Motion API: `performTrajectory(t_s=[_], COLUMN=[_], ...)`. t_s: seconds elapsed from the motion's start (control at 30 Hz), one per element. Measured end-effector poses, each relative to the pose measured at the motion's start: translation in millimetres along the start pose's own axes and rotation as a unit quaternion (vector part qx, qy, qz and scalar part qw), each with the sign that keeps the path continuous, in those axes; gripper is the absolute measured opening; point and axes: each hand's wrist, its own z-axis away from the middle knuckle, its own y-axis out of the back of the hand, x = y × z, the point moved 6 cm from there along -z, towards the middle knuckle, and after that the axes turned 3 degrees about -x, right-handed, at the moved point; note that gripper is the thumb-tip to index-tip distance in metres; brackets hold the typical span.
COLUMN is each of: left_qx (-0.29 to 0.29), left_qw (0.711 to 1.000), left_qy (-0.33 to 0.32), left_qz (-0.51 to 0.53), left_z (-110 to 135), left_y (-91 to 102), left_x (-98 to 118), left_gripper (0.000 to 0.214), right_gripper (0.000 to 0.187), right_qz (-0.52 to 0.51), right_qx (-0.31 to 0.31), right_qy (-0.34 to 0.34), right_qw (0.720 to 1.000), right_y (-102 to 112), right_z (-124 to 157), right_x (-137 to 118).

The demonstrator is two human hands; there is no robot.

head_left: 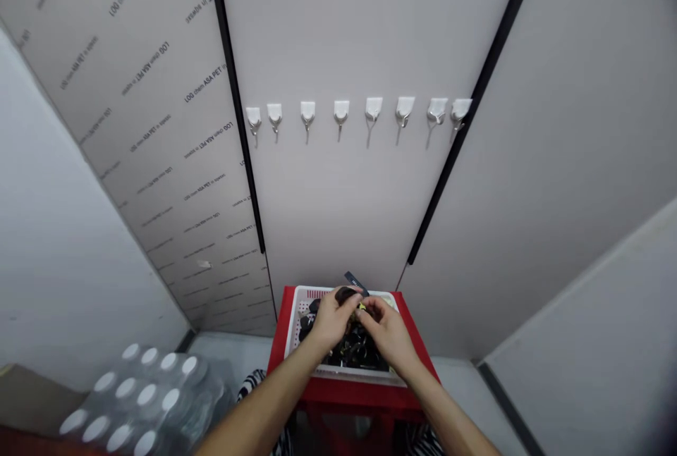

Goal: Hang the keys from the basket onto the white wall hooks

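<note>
A: State the counts.
B: Table: one, red. Basket: one. Hooks: eight, in a single row on the wall, beyond the table's rear edge. Bottles: twelve white caps visible, in three rows of four, beyond the table's left edge.

A: Describe the black piece.
B: Dark, rounded at its visible end, smooth in outline. The remainder is covered by fingers. A small yellow piece shows beside it. Whether the two are joined cannot be determined.

A: Give its location and the state of each hand.
B: It is above the rear half of the basket, toward the table's rear edge. The left hand grips it between thumb and fingers. The right hand pinches the yellow piece between thumb and fingertips.

A: Specify the container and contents.
B: The basket is white, with perforated walls, and covers most of the table top; a red band shows along the front edge. It contains a pile of black items, too entangled to count. A dark strip with pale lettering projects past its rear rim.
</note>
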Motion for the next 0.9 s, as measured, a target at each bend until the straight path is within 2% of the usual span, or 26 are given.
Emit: performTrajectory(t_s=[0.17, 0.3, 0.4, 0.53, 0.67, 0.8, 0.9], left_qx=[0.017, 0.020, -0.001, 0.009, 0.028, 0.015, 0.004], left_qw=[0.993, 0.994, 0.997, 0.997, 0.992, 0.982, 0.975], left_qy=[0.065, 0.058, 0.040, 0.018, 0.002, -0.025, -0.047], left_qz=[0.102, 0.091, 0.065, 0.079, 0.125, 0.188, 0.218], left_z=[-4, -5, -7, -13, -23, -31, -35], left_y=[-1.8, -2.0, -6.0, -5.3, 0.9, 6.1, 13.8], left_x=[-10, -5, 5, 26, 56, 85, 105], left_gripper=[0.036, 0.037, 0.031, 0.024, 0.017, 0.014, 0.014], right_gripper=[0.021, 0.028, 0.023, 0.025, 0.027, 0.027, 0.025], right_qz=[0.081, 0.251, 0.293, 0.257, 0.219, 0.118, 0.025], right_qx=[0.007, 0.064, 0.063, 0.027, 0.029, 0.036, -0.002], right_qy=[0.024, 0.076, 0.092, 0.103, 0.095, 0.086, 0.073], right_qw=[0.996, 0.963, 0.950, 0.960, 0.971, 0.989, 0.997], right_y=[5, 17, 23, 29, 35, 37, 30], right_z=[0, 5, 7, 3, -4, -12, -23], right_x=[-3, 6, 11, -2, -24, -45, -60])
